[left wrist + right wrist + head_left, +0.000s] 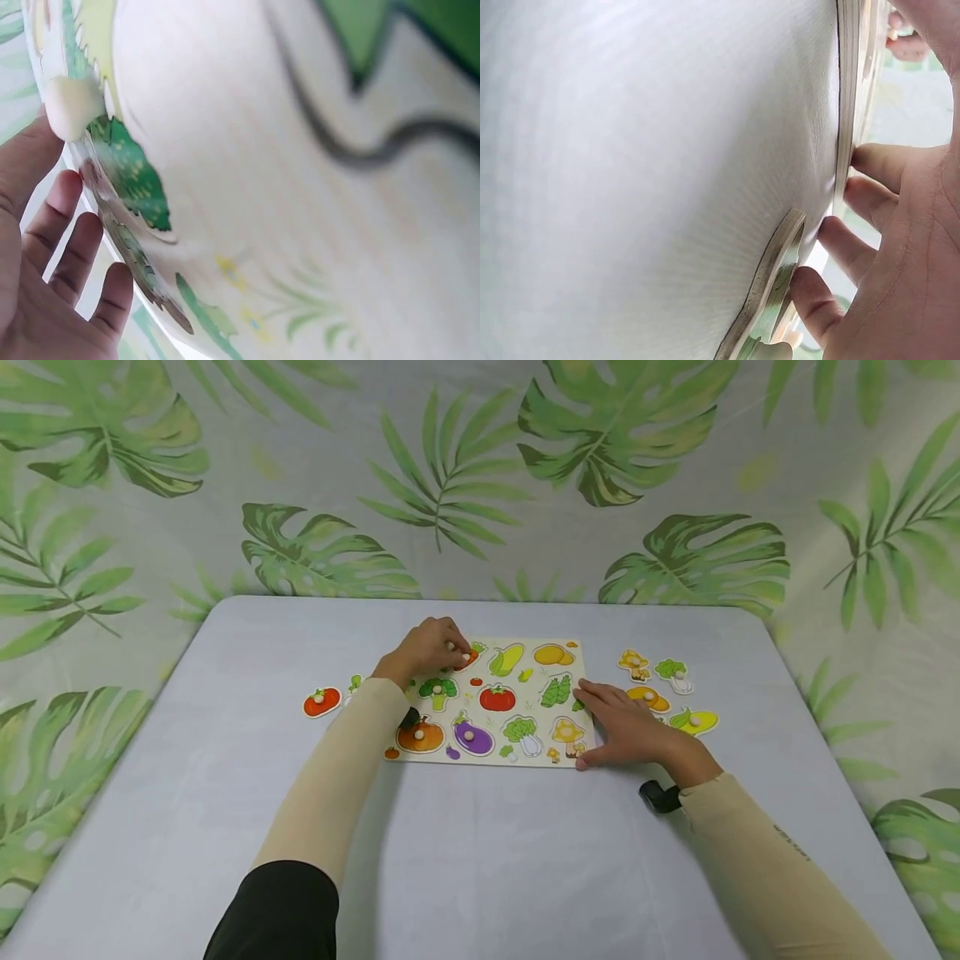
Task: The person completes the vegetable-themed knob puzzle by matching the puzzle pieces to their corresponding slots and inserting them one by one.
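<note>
The left hand (pixel 426 650) pinches an orange-red piece (pixel 470 657) on the picture board (pixel 542 717). The right hand (pixel 626 727), fingers spread out, touches the board's right edge.

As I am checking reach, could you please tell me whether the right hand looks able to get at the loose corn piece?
Probably yes: the right hand is close by, and the corn piece has its knob uncovered, though the hand would likely have to leave the board first.
</note>
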`<state>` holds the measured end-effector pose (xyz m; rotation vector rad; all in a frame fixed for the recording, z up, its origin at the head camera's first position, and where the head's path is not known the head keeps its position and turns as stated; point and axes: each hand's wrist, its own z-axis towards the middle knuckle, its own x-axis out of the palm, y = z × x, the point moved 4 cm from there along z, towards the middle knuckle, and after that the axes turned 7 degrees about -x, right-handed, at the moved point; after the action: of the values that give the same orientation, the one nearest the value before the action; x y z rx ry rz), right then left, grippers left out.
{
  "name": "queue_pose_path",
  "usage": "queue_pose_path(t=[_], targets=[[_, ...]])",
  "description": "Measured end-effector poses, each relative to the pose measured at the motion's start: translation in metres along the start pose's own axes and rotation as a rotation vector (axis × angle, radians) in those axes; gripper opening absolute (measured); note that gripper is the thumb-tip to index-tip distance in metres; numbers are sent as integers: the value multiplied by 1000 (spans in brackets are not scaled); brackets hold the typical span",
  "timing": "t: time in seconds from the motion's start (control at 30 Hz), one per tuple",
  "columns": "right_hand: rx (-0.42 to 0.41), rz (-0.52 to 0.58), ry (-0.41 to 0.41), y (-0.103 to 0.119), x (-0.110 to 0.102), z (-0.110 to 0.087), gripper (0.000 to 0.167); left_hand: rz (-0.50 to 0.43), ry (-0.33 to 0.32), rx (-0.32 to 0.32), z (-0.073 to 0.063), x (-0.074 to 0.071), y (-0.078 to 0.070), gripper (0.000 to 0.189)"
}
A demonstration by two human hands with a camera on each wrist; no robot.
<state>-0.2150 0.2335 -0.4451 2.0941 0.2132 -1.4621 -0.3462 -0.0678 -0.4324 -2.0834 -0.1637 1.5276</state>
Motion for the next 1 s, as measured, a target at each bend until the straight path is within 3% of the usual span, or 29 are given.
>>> queue_pose_path(t=[0.17, 0.37, 0.5, 0.73, 1.0], targets=[[7, 2, -2, 0, 0, 2, 115, 80, 6, 4, 0, 0, -1, 21], [14, 1, 7, 1, 1, 2, 115, -23, 72, -5, -8, -8, 4, 35], [15, -4, 9, 2, -1, 1, 114, -29, 62, 8, -20, -22, 12, 35], [24, 0, 14, 3, -1, 0, 115, -18, 70, -47, -50, -42, 49, 37], [11, 14, 0, 4, -1, 1, 115, 1, 26, -100, -93, -64, 92, 35]])
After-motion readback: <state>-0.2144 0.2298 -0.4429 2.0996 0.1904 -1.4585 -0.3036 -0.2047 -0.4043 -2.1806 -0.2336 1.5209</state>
